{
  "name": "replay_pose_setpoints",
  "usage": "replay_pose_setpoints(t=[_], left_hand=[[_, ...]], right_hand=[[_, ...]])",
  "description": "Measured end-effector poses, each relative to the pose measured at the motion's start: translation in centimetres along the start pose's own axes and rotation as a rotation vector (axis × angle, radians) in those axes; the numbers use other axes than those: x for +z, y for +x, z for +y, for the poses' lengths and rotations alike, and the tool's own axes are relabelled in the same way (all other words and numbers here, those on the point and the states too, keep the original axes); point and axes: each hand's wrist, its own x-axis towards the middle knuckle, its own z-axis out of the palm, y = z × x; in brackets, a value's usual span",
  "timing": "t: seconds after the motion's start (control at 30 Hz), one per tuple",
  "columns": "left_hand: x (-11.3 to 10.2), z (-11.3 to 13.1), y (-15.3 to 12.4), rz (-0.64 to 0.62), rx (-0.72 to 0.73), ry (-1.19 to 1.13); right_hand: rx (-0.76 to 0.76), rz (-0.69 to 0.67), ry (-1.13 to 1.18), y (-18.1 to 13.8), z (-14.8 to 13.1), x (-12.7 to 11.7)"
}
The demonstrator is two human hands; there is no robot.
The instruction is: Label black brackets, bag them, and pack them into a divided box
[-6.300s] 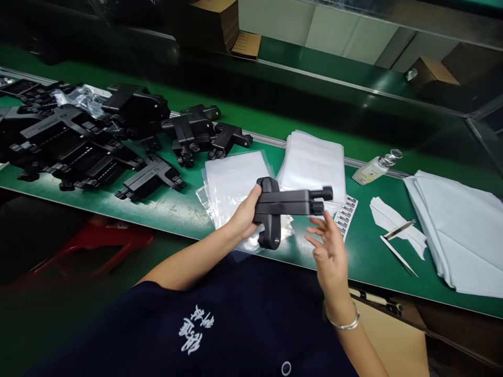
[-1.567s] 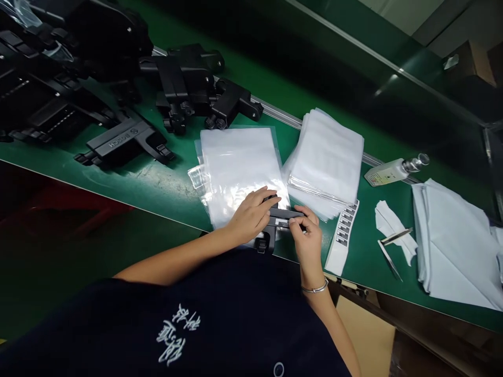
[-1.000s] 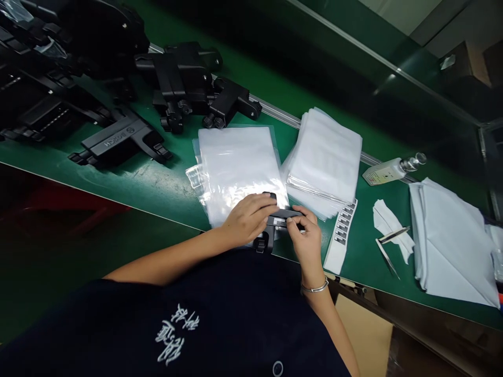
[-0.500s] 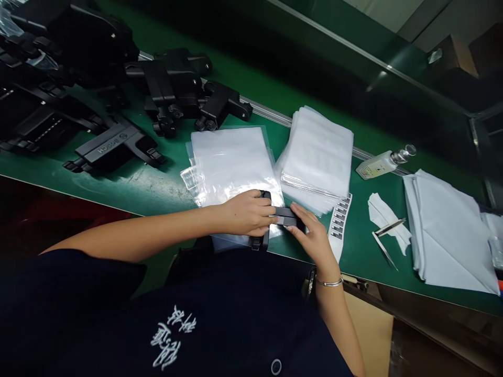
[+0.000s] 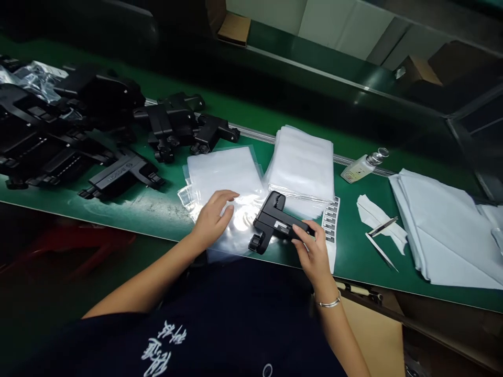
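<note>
The black T-shaped part (image 5: 271,217) is in front of me, over the lower right corner of a stack of clear bags (image 5: 222,170) and the bare green beside it; I can't tell whether any of it rests on them. A small white and black label (image 5: 281,225) sits on the side facing me. My right hand (image 5: 315,252) pinches the part's right end between thumb and fingers. My left hand (image 5: 214,217) is loosely spread above the bags, well apart from the part and holding nothing; whether it brushes the plastic I can't tell.

Behind the part lies a second, thicker stack of bags (image 5: 304,157), and just beside my right hand a strip of stickers (image 5: 331,220) runs partly under it. Further right, tweezers (image 5: 382,227) lie partly across a torn white scrap (image 5: 368,208), with a pump-top bottle (image 5: 357,170) tilted behind and folded pale sheets (image 5: 448,225) next to the scrap. On the left of the counter (image 5: 145,214), a part with raised lettering (image 5: 118,175) lies in front of a heap of black parts (image 5: 43,136), some crumpled clear plastic (image 5: 39,81) on top.
</note>
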Motion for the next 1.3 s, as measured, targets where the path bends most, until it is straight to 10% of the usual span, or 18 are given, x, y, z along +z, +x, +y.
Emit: replay_pose_setpoints(t=[0.23,0.57,0.73,1.3], left_hand=[[4.4,0.7,-3.2,-0.594,0.294,0.307],[7.1,2.3,-3.1,-0.755,0.634,0.268],[10.1,4.3,-1.3,-0.730,0.604,0.295],[10.8,6.4,-1.2,-0.871,0.764,0.271]], right_hand=[[-0.076,0.226,-0.191,-1.1,-0.6,-2.2],[0.666,0.641,0.925,-3.0,0.4,-1.6],[0.786,0.587,1.365,-2.3,0.3,-3.0],[0.849,0.639,1.379,-1.2,-2.9,-6.3]])
